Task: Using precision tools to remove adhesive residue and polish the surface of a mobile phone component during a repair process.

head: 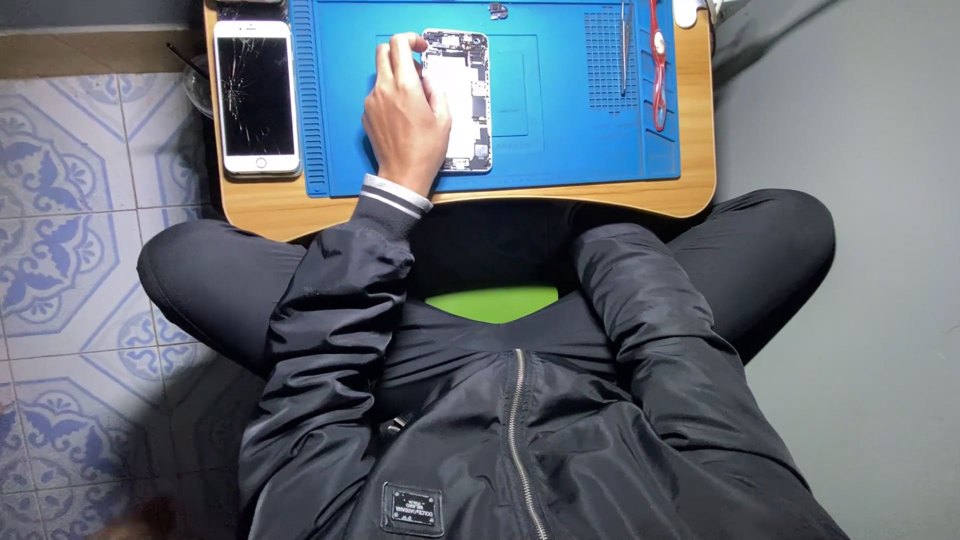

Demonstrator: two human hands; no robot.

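My left hand [403, 115] rests on the left side of an opened phone body [463, 100], its insides showing, lying on a blue work mat [560, 140]. The fingers lie spread along the phone's left edge and grip nothing. My right hand is hidden: the right sleeve [650, 320] runs down into my lap under the small table's edge. A phone screen panel with cracked glass [257, 97] lies on the wooden table [270, 205] left of the mat.
Red-handled tool [658, 70] and thin tweezers [623, 50] lie at the mat's right side. I sit cross-legged in a black jacket, with patterned floor tiles [60, 250] to the left and a grey floor [870, 150] to the right.
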